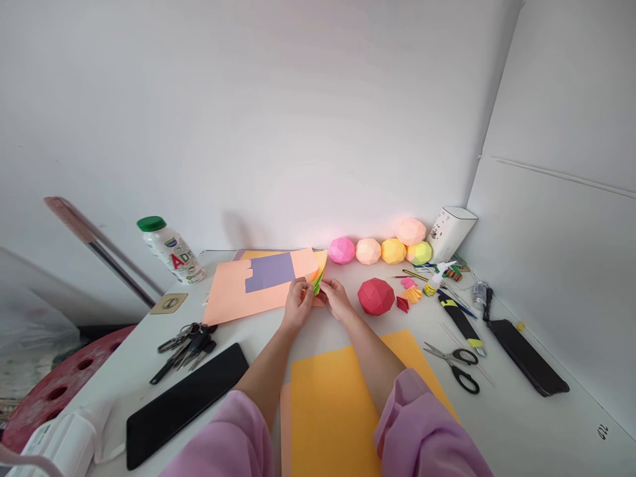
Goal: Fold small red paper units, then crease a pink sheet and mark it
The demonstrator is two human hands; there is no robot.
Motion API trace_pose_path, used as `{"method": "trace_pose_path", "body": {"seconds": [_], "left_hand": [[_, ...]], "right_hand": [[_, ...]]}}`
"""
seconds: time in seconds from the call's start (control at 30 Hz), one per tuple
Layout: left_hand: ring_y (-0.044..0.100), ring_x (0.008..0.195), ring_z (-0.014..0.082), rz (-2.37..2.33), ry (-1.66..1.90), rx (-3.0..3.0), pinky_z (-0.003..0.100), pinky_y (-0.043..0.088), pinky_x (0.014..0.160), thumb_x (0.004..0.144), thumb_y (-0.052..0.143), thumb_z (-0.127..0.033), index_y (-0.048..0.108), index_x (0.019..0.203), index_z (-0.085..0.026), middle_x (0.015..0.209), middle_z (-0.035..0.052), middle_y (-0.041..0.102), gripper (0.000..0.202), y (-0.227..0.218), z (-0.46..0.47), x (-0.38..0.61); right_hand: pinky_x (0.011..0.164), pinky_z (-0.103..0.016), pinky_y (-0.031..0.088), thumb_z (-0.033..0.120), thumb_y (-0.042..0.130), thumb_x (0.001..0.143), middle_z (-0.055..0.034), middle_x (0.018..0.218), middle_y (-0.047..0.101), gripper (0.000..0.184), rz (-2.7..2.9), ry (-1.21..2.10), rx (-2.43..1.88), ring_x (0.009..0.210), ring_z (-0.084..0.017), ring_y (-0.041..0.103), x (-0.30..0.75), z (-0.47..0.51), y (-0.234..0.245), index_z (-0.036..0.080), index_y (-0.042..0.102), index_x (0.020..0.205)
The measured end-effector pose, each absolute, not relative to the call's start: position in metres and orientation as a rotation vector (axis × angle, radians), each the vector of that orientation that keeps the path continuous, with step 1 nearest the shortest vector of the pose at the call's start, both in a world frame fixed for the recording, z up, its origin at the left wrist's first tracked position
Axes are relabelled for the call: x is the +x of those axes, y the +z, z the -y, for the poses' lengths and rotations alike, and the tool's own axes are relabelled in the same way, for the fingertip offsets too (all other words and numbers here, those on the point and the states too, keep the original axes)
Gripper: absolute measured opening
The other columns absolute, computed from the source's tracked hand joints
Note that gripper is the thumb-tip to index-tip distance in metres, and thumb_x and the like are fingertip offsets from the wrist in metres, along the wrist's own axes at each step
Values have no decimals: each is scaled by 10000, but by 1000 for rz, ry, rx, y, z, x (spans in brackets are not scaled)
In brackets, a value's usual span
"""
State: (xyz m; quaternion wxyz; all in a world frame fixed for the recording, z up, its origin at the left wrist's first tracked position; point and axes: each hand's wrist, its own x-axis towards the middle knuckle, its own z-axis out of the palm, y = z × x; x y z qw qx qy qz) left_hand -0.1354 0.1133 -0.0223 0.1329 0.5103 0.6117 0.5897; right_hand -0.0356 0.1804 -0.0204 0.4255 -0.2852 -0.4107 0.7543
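Away from green paper, "A"-labelled bottle.

A: Your bare left forearm slants forward and inward.

B: So does your bare right forearm, each emerging from a loose lilac fabric sleeve.

A: Your bare left hand and bare right hand sit close, slightly apart.

B: Yes, and on both, your fingers bend inward, pinching.

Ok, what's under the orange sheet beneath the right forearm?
A peach sheet shows along the left edge of the orange sheet. How far it runs underneath, and whether anything else lies there, is covered.
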Motion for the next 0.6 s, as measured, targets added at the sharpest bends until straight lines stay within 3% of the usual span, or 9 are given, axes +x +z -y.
{"method": "trace_pose_path", "body": {"seconds": [0.37, 0.6], "left_hand": [[541, 974, 202, -1797, 1704, 1491, 331, 471, 770, 850, 453, -369, 518, 783, -218, 1035, 72, 532, 177, -24, -113, -135], [533, 1004, 205, -1825, 1692, 1503, 344, 473, 809, 850, 445, -316, 518, 790, -217, 1038, 74, 525, 137, -25, -113, -135]], "right_hand": [[676, -296, 499, 276, 659, 610, 14, 700, 644, 227, 1056, 1840, -763, 704, -164, 631, -37, -181, -23, 184, 541, 781], [695, -254, 483, 187, 582, 592, 26, 850, 622, 303, 1117, 1661, -850, 795, -136, 593, -36, -176, -21, 232, 464, 868]]}}
